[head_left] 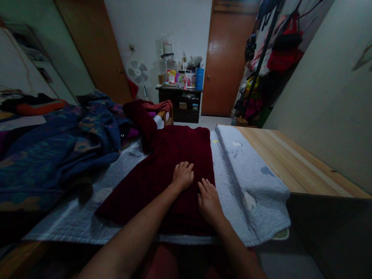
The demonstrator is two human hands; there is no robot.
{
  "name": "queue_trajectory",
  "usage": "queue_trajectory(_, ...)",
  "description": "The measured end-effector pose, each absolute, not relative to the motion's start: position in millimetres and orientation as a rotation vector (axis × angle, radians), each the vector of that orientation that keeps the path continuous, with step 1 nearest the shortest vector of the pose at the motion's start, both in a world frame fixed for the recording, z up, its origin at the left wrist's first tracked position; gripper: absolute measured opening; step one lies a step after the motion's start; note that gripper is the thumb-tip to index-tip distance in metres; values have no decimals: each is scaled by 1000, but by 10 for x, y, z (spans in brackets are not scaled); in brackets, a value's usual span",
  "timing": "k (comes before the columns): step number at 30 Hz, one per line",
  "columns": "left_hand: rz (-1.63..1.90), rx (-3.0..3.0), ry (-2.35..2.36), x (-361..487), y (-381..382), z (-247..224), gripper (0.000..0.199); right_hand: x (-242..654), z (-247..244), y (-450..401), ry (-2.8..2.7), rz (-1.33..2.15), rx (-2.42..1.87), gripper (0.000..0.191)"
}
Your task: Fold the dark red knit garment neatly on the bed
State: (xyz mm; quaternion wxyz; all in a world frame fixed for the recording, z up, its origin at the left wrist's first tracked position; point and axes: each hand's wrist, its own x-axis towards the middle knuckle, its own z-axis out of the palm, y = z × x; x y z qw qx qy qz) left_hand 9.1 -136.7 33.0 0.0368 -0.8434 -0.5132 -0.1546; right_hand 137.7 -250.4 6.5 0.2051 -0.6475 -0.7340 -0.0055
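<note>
A dark red garment [180, 147], possibly a long-sleeved top, lies spread on a pale patterned bed cover [232, 174]. One sleeve-like part of it stretches away toward the upper left. My left hand [183, 175] rests palm down near the garment's middle, its fingers slightly bent but apart. Close to the garment's right edge, my right hand [208, 199] lies flat on the cloth with its fingers stretched out. Neither hand grips the fabric.
Blue floral bedding [64, 143] is heaped at the left. A wooden board [290, 159] borders the bed on the right. Farther back stand a white fan [138, 72], a dark cabinet [186, 104] with several items on it, and a brown door [226, 62]. Bags [285, 58] hang at the right.
</note>
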Motion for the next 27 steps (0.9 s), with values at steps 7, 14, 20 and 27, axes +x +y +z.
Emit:
queue_trajectory(7,-387,-2623,-1712,102,-1177,227,50,1374,64,-2506,-2039,-22,-1802,46)
queue_trajectory(14,-218,-2618,-1827,152,-1050,286,57,1377,46,-2506,-2037,-24,-1799,46)
queue_trajectory(20,-192,-2544,-1855,263,-952,373,56,1381,36,-2506,-2028,-11,-1792,46)
queue_trajectory(27,-214,-2494,-1885,347,-890,408,46,1381,48,-2509,-2021,-5,-1780,47)
